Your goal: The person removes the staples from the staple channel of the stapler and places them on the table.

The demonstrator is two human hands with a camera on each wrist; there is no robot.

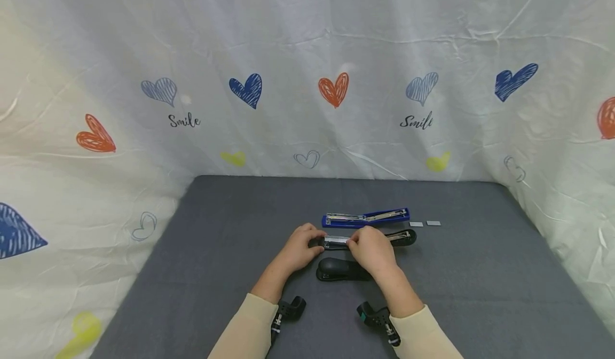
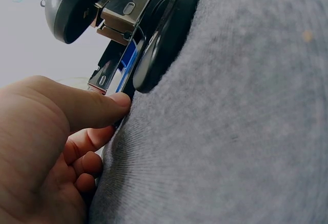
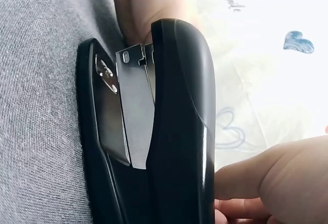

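Observation:
My left hand [image 1: 301, 247] pinches the left end of an unfolded black stapler [image 1: 403, 237], thumb on its near side [image 2: 110, 106]. Its metal tray [image 2: 105, 73] is exposed, and a bright staple strip [image 1: 336, 239] lies along it. The right hand [image 1: 372, 249] bends over the middle of this stapler, thumb and forefinger pinching at the strip's right end; in the right wrist view its fingertips are hidden behind a second black stapler [image 3: 179, 111]. That second one [image 1: 338, 269], folded together, lies just in front of both hands.
Behind the hands lies an unfolded blue stapler [image 1: 384, 216]. Two small staple strips [image 1: 416, 224] [image 1: 433, 223] are at its right end. A grey cloth covers the table [image 1: 240, 204], and a white curtain [image 1: 288, 129] with printed hearts hangs behind it.

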